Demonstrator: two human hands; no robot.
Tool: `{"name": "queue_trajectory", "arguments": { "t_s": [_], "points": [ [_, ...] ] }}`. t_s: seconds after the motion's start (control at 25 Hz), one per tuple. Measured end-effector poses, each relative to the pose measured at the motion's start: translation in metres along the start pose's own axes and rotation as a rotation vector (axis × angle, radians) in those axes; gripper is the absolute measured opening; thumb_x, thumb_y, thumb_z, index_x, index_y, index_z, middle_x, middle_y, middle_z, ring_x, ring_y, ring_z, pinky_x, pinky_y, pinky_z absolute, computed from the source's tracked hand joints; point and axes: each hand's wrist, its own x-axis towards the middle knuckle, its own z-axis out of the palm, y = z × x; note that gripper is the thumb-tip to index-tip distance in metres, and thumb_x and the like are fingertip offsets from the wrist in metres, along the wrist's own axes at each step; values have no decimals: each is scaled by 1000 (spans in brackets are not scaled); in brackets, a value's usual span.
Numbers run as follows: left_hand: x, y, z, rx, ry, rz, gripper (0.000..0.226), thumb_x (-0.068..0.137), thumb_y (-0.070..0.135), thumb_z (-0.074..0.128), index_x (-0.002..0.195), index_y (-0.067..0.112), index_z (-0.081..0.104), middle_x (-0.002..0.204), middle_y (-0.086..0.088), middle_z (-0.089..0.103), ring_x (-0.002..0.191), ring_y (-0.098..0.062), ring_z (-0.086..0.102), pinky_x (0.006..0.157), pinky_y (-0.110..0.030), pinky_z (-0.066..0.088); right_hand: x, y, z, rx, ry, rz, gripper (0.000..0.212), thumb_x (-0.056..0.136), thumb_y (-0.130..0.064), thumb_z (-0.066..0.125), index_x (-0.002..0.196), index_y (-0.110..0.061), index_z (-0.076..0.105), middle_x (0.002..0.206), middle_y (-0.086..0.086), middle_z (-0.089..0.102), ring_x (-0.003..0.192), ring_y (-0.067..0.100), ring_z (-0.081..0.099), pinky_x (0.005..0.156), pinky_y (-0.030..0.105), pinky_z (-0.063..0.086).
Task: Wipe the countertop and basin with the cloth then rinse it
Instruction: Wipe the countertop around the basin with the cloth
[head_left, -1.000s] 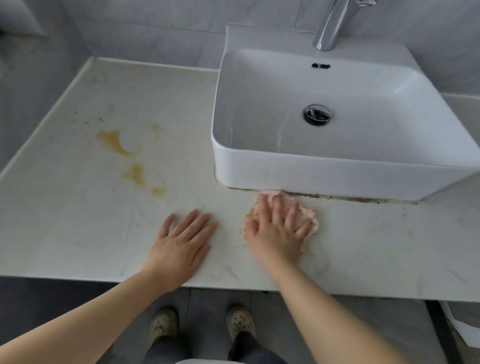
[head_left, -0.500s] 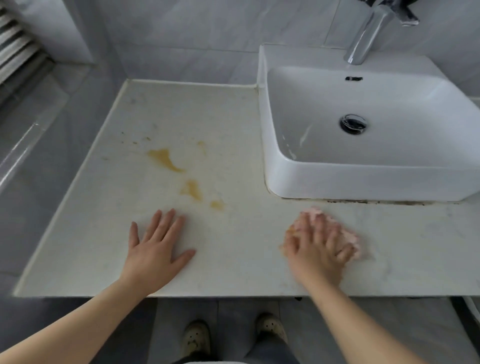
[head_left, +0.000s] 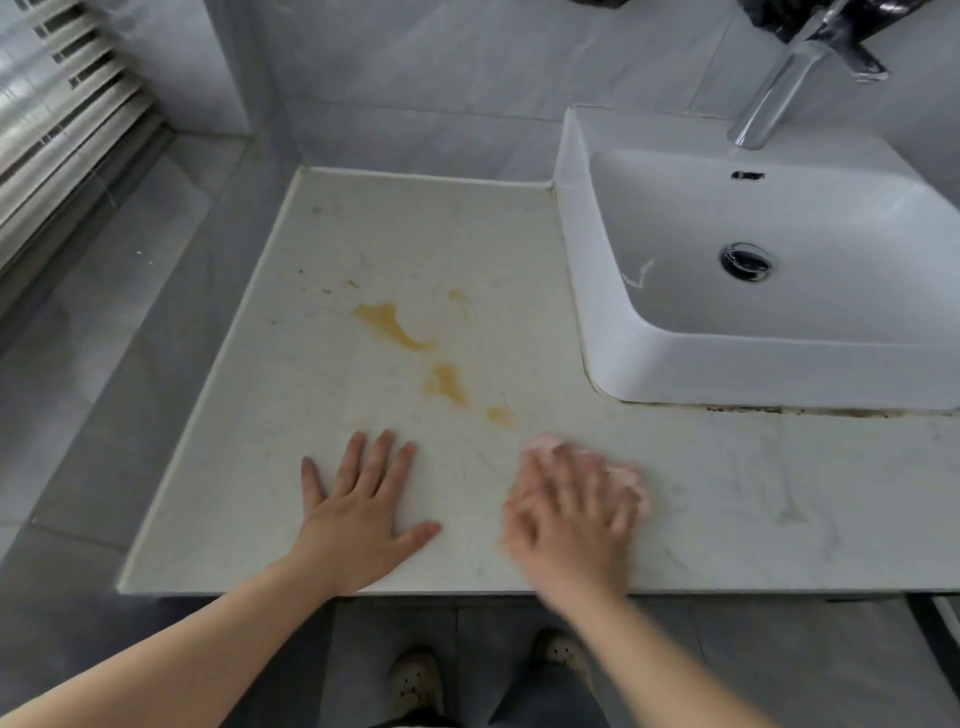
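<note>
At the far left, slatted blinds (head_left: 62, 104) run along a grey tiled wall. The pale countertop (head_left: 249, 467) begins beside them, its surface marked with yellow-brown stains (head_left: 395, 325) in a loose line running from the middle towards the front edge. The left hand (head_left: 358, 525) lies flat on the countertop near the front edge, palm down, fingers straight and spread wide, thumb pointing right, holding nothing. Below the edge, between the two forearms, a pair of light shoes (head_left: 418, 680) stands on the grey floor. Just right of the left hand, the right hand (head_left: 566, 525) presses down on a pink cloth (head_left: 626, 475), its fingers spread over the top rather than wrapped round it; the hand is blurred, so the finer lie of the fingers is unclear. The cloth sits bunched on the countertop under and beyond those fingers, near the nearest stain and in front of the left corner of the white basin (head_left: 779, 374). The basin stands on the countertop at the right, with a chrome drain (head_left: 746, 262) in its floor and a chrome faucet (head_left: 769, 98) over its back rim
</note>
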Motion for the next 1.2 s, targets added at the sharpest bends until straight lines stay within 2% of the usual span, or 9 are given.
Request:
{"name": "queue_trajectory", "arguments": {
  "t_s": [0.12,0.28,0.36,0.64,0.8,0.88,1.04,1.12,1.2],
  "points": [
    [0,0,-1,-2,-25,10,111,46,89,-13,137,30,-33,136,11,-41,126,-11,-37,107,-60,-12,-20,-5,8,-57,-82,-295,59,87,-59,27,139,-33,38,144,-6,44,134,26,35,103,56,18],
    [0,-8,-5,10,-14,44,112,48,91,-12,143,34,-23,142,13,-34,128,-9,-34,110,-56,-12,9,68,-4,-51,-19,146,62,87,-62,1,146,-42,-4,153,-14,-13,145,20,-3,114,53,0],
    [-1,-13,-6,26,-5,71,108,51,91,-8,144,35,-19,142,15,-32,129,-8,-32,111,-53,-12,22,55,-10,37,-51,336,59,92,-56,8,146,-38,-9,156,-9,-16,144,23,-14,112,58,-3],
    [-14,-32,-6,-15,41,64,99,58,78,-1,146,35,-11,154,11,-18,130,-6,-30,110,-46,-16,-23,-32,11,-81,-83,-391,58,84,-57,33,137,-32,38,141,-5,48,129,28,46,102,55,20],
    [-35,-57,3,-37,67,-123,116,43,93,-13,145,38,-12,154,10,-21,135,-11,-29,108,-54,-15,18,18,-3,-74,-18,52,61,91,-58,9,145,-39,-9,157,-10,-7,145,22,-1,114,54,0],
    [-40,-63,6,-57,58,-172,115,40,90,-24,143,39,-17,152,10,-26,136,-13,-30,106,-56,-17,22,-14,0,15,-41,191,59,93,-55,11,147,-37,-6,158,-6,-8,145,27,-8,112,59,-3],
    [-42,-65,7,-43,36,-149,111,40,86,-28,141,39,-24,146,10,-34,134,-14,-33,107,-57,-16,-22,-84,21,-20,-50,-332,60,84,-56,30,137,-30,42,143,-2,46,133,31,39,104,58,16],
    [-41,-68,7,-39,14,-131,110,42,86,-27,140,38,-25,146,9,-35,133,-15,-35,107,-58,-16,-19,-63,14,-99,-119,-445,58,86,-59,28,136,-33,41,143,-6,45,130,27,45,101,54,20],
    [-39,-69,2,-22,-52,-128,103,51,86,-18,140,37,-28,145,8,-38,134,-20,-35,107,-60,-16,7,-21,9,-175,-3,-375,67,86,-64,6,144,-36,23,152,-12,15,140,25,29,107,52,15]
  ]
}}
